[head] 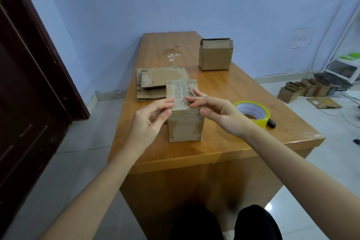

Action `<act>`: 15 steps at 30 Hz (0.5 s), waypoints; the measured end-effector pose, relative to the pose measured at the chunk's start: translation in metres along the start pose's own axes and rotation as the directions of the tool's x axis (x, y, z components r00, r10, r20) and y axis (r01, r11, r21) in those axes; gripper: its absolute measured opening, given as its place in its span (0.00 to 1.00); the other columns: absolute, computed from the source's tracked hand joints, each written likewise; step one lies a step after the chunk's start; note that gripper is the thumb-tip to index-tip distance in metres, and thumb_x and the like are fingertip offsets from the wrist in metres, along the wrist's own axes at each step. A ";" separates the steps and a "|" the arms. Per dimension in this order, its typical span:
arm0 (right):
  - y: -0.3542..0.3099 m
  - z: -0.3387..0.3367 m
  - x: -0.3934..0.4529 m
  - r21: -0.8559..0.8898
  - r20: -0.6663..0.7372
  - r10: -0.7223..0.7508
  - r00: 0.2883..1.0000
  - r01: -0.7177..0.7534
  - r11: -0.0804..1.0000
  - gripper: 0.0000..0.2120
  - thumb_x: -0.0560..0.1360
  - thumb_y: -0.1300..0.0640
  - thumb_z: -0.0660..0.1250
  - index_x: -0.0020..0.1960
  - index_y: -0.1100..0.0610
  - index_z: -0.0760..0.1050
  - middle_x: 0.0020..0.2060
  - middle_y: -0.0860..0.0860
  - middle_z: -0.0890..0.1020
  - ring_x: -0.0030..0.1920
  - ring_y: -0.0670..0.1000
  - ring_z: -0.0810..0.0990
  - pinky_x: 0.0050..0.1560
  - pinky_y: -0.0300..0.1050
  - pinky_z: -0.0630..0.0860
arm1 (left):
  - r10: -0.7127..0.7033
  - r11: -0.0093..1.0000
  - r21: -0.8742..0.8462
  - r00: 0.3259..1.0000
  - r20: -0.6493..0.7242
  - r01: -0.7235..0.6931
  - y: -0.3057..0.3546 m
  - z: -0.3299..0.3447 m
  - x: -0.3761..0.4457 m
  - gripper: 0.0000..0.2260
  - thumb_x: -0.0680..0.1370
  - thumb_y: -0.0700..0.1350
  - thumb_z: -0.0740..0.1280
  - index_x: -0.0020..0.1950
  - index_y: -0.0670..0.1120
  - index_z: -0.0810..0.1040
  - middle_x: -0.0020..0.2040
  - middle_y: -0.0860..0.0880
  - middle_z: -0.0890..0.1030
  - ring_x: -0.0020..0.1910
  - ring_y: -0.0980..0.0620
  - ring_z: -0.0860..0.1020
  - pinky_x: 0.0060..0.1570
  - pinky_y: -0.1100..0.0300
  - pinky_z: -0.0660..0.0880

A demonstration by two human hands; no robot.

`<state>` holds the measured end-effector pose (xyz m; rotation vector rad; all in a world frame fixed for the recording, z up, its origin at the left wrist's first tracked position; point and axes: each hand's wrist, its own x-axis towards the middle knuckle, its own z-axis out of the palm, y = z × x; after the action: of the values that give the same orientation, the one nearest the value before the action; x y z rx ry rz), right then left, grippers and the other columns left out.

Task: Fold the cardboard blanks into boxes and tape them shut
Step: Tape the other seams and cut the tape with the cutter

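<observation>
Both hands press on top of the box (185,121): the left hand (151,118) has its fingertips on the left flap and its thumb against the left wall, and the right hand (216,112) lays its fingers on the right flap with its thumb at the right corner. Neither hand closes round anything; they only hold the flaps flat. The box stands upright near the front edge of the table (243,142), its seam running straight away from the person, between the two sets of fingertips. Whether tape already covers that seam is hard to tell. The tape roll (253,112) lies just right of the box, beside the right hand, so that hand looks better placed to fetch it. The flat blanks (153,82) lie behind the box, to its left.
</observation>
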<state>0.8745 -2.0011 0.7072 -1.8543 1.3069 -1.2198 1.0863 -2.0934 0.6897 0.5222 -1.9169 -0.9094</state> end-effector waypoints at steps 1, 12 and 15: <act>-0.001 -0.003 0.000 -0.016 0.023 0.009 1.000 -0.008 1.000 0.11 0.79 0.61 0.61 0.59 0.57 0.77 0.66 0.45 0.75 0.74 0.41 0.58 0.73 0.54 0.62 | -0.027 0.999 -0.030 1.000 0.007 0.027 0.000 0.000 -0.001 0.10 0.77 0.39 0.65 0.56 0.48 0.79 0.59 0.55 0.79 0.60 0.58 0.77 0.47 0.61 0.80; -0.019 -0.040 0.100 -0.422 -0.129 0.340 0.932 -0.362 0.831 0.17 0.81 0.55 0.57 0.69 0.58 0.71 0.66 0.52 0.75 0.65 0.50 0.72 0.62 0.40 0.65 | -0.091 0.994 0.058 0.991 -0.096 0.097 0.013 0.014 0.001 0.05 0.71 0.51 0.72 0.43 0.53 0.78 0.54 0.62 0.81 0.56 0.64 0.77 0.52 0.59 0.78; -0.018 -0.033 0.111 -0.588 -0.044 0.377 0.925 -0.329 0.739 0.16 0.80 0.58 0.60 0.66 0.59 0.74 0.63 0.53 0.77 0.63 0.52 0.75 0.59 0.39 0.68 | -0.143 0.988 0.051 0.988 -0.066 0.146 0.013 0.009 0.003 0.05 0.72 0.50 0.71 0.46 0.54 0.77 0.56 0.63 0.79 0.57 0.61 0.77 0.51 0.54 0.79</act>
<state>0.8646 -2.0957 0.7766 -1.8805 2.0477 -0.5563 1.0770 -2.0836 0.6987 0.7225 -1.8704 -0.9231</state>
